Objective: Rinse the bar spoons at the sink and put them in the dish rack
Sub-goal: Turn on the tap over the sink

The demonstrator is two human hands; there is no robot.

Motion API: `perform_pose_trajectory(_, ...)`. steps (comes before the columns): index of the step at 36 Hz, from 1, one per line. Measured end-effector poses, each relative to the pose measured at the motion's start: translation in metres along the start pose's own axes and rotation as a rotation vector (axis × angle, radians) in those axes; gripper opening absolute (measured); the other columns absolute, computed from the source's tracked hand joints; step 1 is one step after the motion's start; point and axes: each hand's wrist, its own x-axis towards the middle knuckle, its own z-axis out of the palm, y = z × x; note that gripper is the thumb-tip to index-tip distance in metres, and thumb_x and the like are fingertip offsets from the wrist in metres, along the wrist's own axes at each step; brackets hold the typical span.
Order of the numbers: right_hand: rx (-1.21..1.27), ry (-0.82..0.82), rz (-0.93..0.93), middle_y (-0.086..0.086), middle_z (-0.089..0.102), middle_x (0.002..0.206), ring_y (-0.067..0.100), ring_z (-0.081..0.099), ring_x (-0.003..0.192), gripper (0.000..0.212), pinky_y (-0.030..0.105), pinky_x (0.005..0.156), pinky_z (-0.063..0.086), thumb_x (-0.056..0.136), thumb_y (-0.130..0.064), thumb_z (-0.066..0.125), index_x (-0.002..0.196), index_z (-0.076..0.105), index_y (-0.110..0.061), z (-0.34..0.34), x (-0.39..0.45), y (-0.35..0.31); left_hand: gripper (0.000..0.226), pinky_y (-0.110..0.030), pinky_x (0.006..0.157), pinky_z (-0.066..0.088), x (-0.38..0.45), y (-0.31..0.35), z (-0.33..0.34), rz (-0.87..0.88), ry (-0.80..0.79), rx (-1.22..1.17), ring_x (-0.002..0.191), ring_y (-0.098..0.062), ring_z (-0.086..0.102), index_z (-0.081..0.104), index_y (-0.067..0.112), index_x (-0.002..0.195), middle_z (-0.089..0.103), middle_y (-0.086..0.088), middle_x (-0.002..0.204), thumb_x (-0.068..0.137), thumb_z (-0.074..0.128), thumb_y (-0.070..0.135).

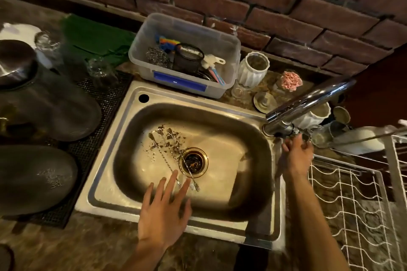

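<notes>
Three long twisted bar spoons (169, 154) lie side by side in the steel sink (123, 185), bowls at the far left among dark crumbs, fork ends near the drain (193, 161). My left hand (164, 211) hovers over the sink's front edge, fingers spread, its fingertips just short of the spoons' near ends, holding nothing. My right hand (296, 156) reaches to the base of the chrome faucet (306, 105) at the sink's right rim; its fingers curl around the faucet base. No water stream is visible. The white wire dish rack (356, 202) stands to the right.
A clear plastic tub (229, 68) with scrubbers and brushes sits behind the sink. White ribbed cups (253, 69), glasses and a jar crowd the back right. Dark trays (44, 105) on a mesh mat fill the left counter. A brick wall rises behind.
</notes>
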Motion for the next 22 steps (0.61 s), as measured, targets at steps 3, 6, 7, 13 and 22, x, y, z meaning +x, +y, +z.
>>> perform_pose_trajectory(3, -0.002, 0.025, -0.009, 0.009, 0.063, 0.127, 0.02, 0.062, 0.114, 0.043, 0.015, 0.077, 0.052, 0.104, -0.032, 0.045, 0.14, 0.049, -0.009, 0.004, 0.018, -0.002, 0.059, -0.049, 0.116, 0.026, 0.0, -0.001, 0.002, -0.001, -0.001, -0.011, 0.144, -0.024, 0.04, 0.032, 0.043, 0.152, 0.026, 0.004, 0.165, 0.096, 0.03, 0.062)
perform_pose_trajectory(6, 0.022, 0.074, -0.07, 0.01, 0.062, 0.128, 0.017, 0.059, 0.113, 0.038, 0.009, 0.07, 0.05, 0.105, -0.029, 0.043, 0.135, 0.055, -0.009, 0.012, 0.025, 0.0, 0.058, -0.048, 0.115, 0.028, -0.001, -0.002, 0.004, -0.003, -0.003, -0.024, 0.142, -0.023, 0.042, 0.033, 0.044, 0.152, 0.028, 0.006, 0.164, 0.096, 0.03, 0.06)
perform_pose_trajectory(7, 0.024, 0.093, -0.074, 0.01, 0.062, 0.126, 0.017, 0.059, 0.113, 0.036, 0.014, 0.077, 0.051, 0.105, -0.028, 0.044, 0.132, 0.057, -0.008, 0.016, 0.025, 0.001, 0.057, -0.048, 0.115, 0.029, -0.001, -0.003, 0.005, -0.002, 0.0, -0.029, 0.141, -0.023, 0.043, 0.034, 0.044, 0.151, 0.029, 0.005, 0.163, 0.096, 0.03, 0.059)
perform_pose_trajectory(13, 0.18, 0.173, -0.045, 0.012, 0.065, 0.113, 0.02, 0.064, 0.103, 0.032, 0.016, 0.063, 0.056, 0.102, -0.026, 0.051, 0.122, 0.058, -0.002, 0.024, 0.033, 0.007, 0.054, -0.05, 0.112, 0.034, -0.002, -0.005, 0.01, 0.019, 0.017, -0.045, 0.134, -0.025, 0.048, 0.041, 0.04, 0.149, 0.039, 0.001, 0.158, 0.098, 0.031, 0.054)
perform_pose_trajectory(22, 0.297, 0.236, 0.048, 0.013, 0.064, 0.12, 0.024, 0.068, 0.109, 0.032, 0.032, 0.074, 0.062, 0.097, -0.025, 0.06, 0.116, 0.042, -0.007, 0.029, 0.039, 0.002, 0.055, -0.05, 0.111, 0.035, -0.003, -0.005, 0.01, 0.019, 0.02, -0.045, 0.132, -0.026, 0.05, 0.04, 0.039, 0.149, 0.041, -0.001, 0.156, 0.096, 0.037, 0.052)
